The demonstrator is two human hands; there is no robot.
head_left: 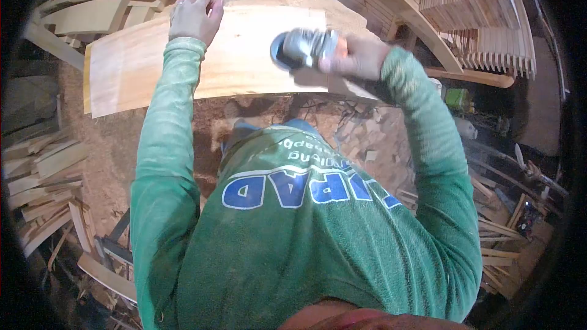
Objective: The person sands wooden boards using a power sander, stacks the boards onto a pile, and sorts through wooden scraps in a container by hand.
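Observation:
A long, pale, slightly curved wooden board point(244, 73) lies across in front of me. My right hand point(361, 58) is closed around an angle grinder point(309, 46), which is smeared by motion. The grinder's round disc point(281, 52) is over the right half of the board; whether it touches the surface cannot be told. At the board's far edge, left of the grinder, my left hand point(194, 15) rests with its fingers bent over the edge and the thumb apart. Its fingertips are partly hidden.
Curved wooden pieces point(92, 15) are heaped at the far left. Stacked slats point(468, 0) and a curved beam point(422, 18) stand at the far right. Wood offcuts point(49, 171) lie to the left, and scraps point(373, 140) cover the dusty floor below the board.

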